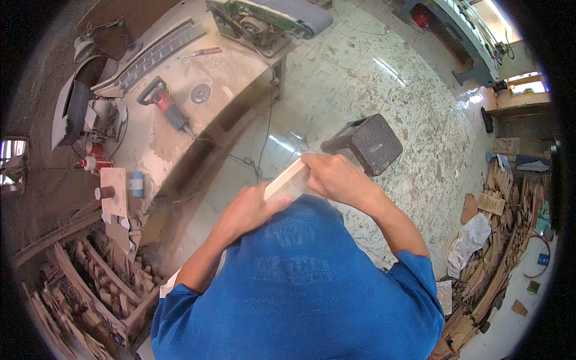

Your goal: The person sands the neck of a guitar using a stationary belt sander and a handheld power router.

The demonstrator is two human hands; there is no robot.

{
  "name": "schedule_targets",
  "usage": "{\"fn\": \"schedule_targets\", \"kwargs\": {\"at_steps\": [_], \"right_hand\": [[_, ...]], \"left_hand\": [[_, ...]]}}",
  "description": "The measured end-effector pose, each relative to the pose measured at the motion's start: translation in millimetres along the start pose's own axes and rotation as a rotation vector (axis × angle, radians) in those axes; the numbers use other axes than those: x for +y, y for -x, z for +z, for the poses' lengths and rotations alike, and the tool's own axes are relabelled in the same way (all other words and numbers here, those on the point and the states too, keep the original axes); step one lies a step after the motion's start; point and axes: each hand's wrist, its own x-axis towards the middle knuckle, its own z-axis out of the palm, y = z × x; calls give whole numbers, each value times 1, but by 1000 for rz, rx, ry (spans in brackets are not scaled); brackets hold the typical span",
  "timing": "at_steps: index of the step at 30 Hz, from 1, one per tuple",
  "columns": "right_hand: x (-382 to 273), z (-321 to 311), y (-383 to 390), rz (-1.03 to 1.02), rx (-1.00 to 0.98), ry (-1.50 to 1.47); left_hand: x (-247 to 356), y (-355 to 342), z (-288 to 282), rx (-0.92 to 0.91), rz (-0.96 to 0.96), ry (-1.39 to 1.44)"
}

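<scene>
A pale, narrow block of wood (287,182) is held across the front of my body, slanting up to the right. My left hand (252,208) is closed on its lower left end, with the thumb along the near side. At the upper right end, my right hand (331,177) grips the block with bent fingers, which partly hide that end. Both forearms reach forward from the sleeves of a blue shirt.
A workbench (231,66) on the left carries a red and black power tool (168,108), a round disc (201,92) and a belt sander (258,24). Ahead right stands a dark stool (376,144). Wood offcuts (501,240) pile up at right; a wooden rack (90,282) fills the lower left.
</scene>
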Motion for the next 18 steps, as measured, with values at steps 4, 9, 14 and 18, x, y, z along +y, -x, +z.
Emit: {"fn": "schedule_targets", "kwargs": {"at_steps": [4,9,14,18], "right_hand": [[4,10,-1,-33,12,-3],[-7,9,-2,1,1,-44],[-8,11,-1,-20,-24,-1],[-3,12,-1,-75,-26,11]], "left_hand": [[-4,3,1,18,-22,-12],[-5,5,1,24,-31,7],[-9,5,2,11,-40,16],[-6,5,0,-18,-51,40]]}}
